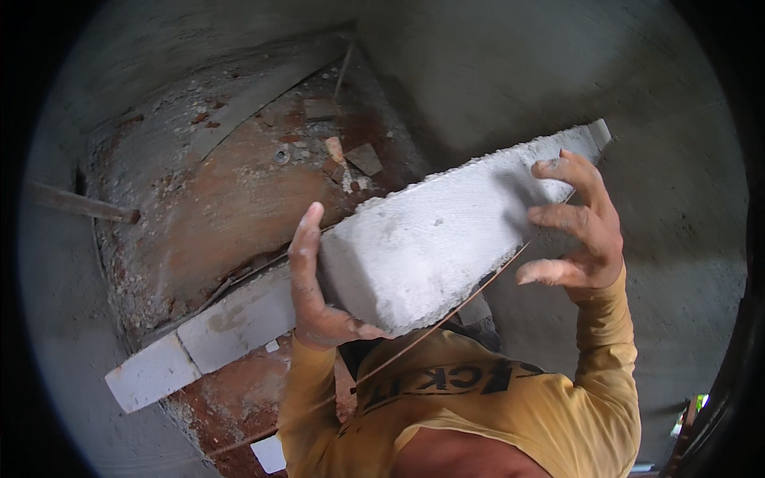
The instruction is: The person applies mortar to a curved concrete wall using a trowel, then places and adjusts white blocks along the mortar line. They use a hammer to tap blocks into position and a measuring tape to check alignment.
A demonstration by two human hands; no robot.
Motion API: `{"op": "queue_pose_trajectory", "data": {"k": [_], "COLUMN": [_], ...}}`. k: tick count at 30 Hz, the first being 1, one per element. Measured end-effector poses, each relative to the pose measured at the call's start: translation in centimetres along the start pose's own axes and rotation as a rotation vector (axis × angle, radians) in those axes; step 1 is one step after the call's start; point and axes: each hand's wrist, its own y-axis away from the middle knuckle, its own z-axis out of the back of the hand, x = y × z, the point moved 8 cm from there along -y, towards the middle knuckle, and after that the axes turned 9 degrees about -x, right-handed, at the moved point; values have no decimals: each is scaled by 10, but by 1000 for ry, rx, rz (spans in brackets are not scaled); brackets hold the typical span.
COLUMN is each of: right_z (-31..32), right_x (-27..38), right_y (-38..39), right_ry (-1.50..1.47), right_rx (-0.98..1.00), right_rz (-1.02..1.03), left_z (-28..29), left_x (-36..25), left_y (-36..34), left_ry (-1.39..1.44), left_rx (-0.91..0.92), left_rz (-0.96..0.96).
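Observation:
A large white masonry block [442, 239], rough along its edges, slants up to the right in front of me. My left hand [315, 295] cups its left end, fingers along the end face and thumb at the lower corner. Over the right part of the block, my right hand [578, 223] is open with fingers spread and curved, casting a shadow on the white face. Whether its fingertips touch the block I cannot tell. Below the block's lower edge runs a thin taut string [430, 328]. Further white blocks [239, 319] form a row to the left.
Grey plastered walls [550, 64] stand behind and at the right. Beyond the block row, the reddish dirt floor [247, 183] carries rubble and broken pieces [365, 159]. A wooden stick [84, 203] juts in from the left. A white piece [269, 454] lies near the lower edge.

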Motion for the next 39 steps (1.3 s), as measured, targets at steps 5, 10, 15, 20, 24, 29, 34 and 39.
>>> {"op": "queue_pose_trajectory", "data": {"k": [5,10,15,20,24,29,34,39], "right_z": [35,84,107,81,18,-80,-208,-275], "right_x": [-34,-71,-95,-112,-121,-72,45,185], "right_y": [20,79,155,259,365,576,806,937], "right_ry": [24,75,94,109,-93,-197,-286,-342], "right_rx": [-160,-443,-590,-566,-534,-426,33,294], "right_rz": [-87,-240,-400,-649,-892,-1399,-1913,-2111], "left_z": [-5,-10,9,51,66,62,63,83], "left_x": [6,30,23,45,39,39,18,26], "left_y": [10,28,34,43,21,-1,4,-5], "left_ry": [25,212,-180,-272,-524,-439,-641,-1152], "left_rx": [-46,-105,-78,-195,-86,-88,-22,-9], "left_rz": [103,533,228,283,197,328,224,221]}}
